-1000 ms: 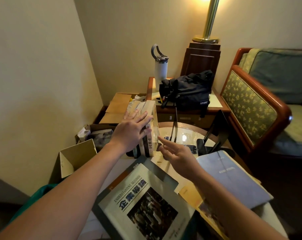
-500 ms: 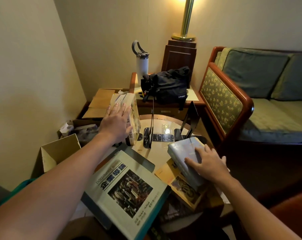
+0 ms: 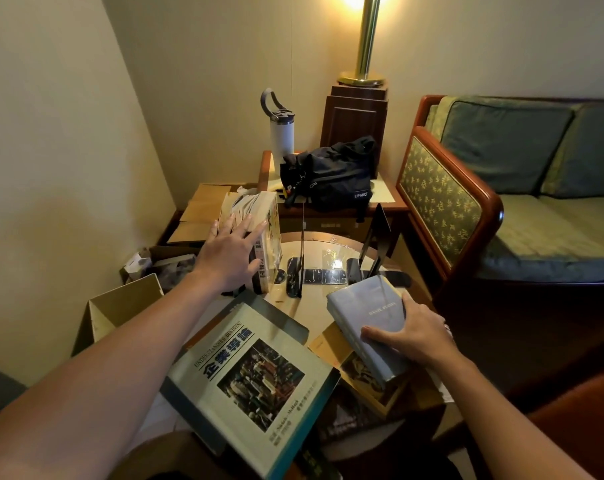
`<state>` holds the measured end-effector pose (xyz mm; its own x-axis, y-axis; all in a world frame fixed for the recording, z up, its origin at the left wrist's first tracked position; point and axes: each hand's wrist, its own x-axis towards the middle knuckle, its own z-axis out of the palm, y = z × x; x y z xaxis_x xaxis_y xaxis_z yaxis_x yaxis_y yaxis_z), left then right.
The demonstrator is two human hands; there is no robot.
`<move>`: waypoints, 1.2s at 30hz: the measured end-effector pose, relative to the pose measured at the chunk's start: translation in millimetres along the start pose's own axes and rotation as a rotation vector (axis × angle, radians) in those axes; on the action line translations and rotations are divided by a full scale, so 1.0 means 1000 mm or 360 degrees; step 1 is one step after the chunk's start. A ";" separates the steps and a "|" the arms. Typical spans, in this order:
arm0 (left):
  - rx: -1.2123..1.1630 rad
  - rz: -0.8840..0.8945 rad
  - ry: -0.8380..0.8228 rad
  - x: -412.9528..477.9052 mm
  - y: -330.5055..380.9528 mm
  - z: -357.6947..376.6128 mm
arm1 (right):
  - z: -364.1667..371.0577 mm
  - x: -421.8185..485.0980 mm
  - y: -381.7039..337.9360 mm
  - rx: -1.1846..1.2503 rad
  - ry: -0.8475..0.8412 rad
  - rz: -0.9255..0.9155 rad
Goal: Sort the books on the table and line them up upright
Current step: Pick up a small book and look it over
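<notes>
Several books (image 3: 267, 237) stand upright at the round table's (image 3: 323, 261) far left. My left hand (image 3: 233, 256) rests flat against their near side, fingers spread. A thick grey-blue book (image 3: 369, 318) is lifted at its spine side on the table's right, and my right hand (image 3: 411, 332) grips its near edge. It sits over a yellow-brown book (image 3: 331, 342). A large pale textbook (image 3: 248, 379) with a photo cover lies flat near me. Two black bookends (image 3: 300, 261) stand mid-table, the right one (image 3: 375, 244) tilted.
Behind the round table a side table holds a dark bag (image 3: 331, 174), a white bottle (image 3: 281, 133) and a brass lamp (image 3: 364, 46). Open cardboard boxes (image 3: 120, 306) sit on the floor at left. A wood-framed sofa (image 3: 466, 202) stands at right.
My right hand drew back from the upright books to the grey-blue book, gripped it and raised it on its side. My left hand stays pressed on the upright books.
</notes>
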<state>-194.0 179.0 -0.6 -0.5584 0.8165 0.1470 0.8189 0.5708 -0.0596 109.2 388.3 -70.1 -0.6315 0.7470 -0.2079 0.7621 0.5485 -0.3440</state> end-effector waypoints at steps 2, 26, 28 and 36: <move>-0.0022 -0.0001 -0.0007 -0.001 0.002 0.000 | 0.002 0.003 0.001 0.0030 -0.0021 -0.0032; -0.2066 -0.0832 -0.0599 -0.058 0.196 0.049 | 0.014 -0.006 0.004 0.0153 0.0078 0.0015; -0.2335 -0.0901 -0.0545 -0.056 0.195 0.048 | 0.017 -0.006 0.006 0.0196 0.0100 -0.0001; -0.2866 -0.0995 -0.0347 -0.058 0.200 0.035 | -0.003 -0.032 0.009 0.0730 0.0054 -0.0254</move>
<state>-2.6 249.2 -55.6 -0.6713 0.6379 -0.3774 -0.4059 0.1096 0.9073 137.2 370.7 -63.6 -0.7245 0.6831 -0.0925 0.5098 0.4406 -0.7389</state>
